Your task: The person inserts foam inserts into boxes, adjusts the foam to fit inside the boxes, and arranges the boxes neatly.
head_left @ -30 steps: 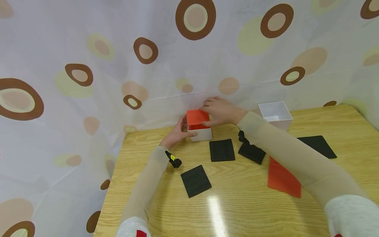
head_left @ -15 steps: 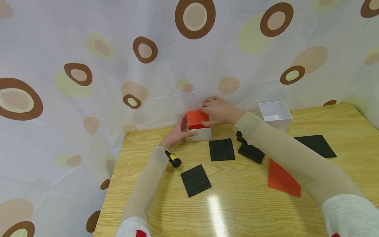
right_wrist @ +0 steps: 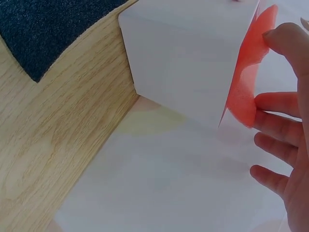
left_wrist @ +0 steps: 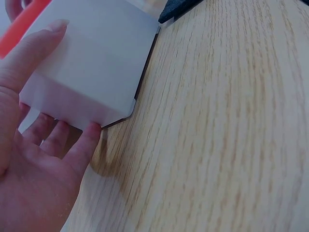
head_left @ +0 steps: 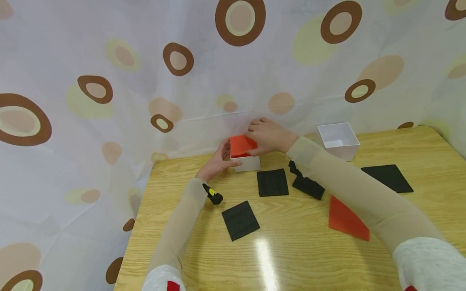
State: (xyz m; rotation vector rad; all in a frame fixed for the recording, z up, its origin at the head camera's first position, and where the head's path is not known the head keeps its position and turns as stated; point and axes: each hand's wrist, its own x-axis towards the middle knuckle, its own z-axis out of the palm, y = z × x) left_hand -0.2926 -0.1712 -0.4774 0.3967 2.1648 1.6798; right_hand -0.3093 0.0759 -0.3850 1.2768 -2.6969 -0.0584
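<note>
A small white box (head_left: 249, 164) stands at the back of the table, against the patterned curtain. My left hand (head_left: 217, 163) holds its left side, the thumb on the front wall and the fingers round the corner, as the left wrist view shows. Over the box's opening lies a red felt square (head_left: 241, 146). My right hand (head_left: 272, 136) pinches the felt's right side between thumb and forefinger; in the right wrist view the red felt (right_wrist: 246, 79) bows between them above the rim. The box's inside is hidden under the felt.
A second white box (head_left: 340, 150) stands open at the back right. Black felt squares (head_left: 240, 220) lie on the wooden table (head_left: 298, 250), one of them (head_left: 273, 182) just before the held box. Another red felt piece (head_left: 347, 221) lies partly under my right forearm.
The red felt's front edge has come down towards the box's front rim, covering the red inside that showed before. Both hands stay nearly in place.
</note>
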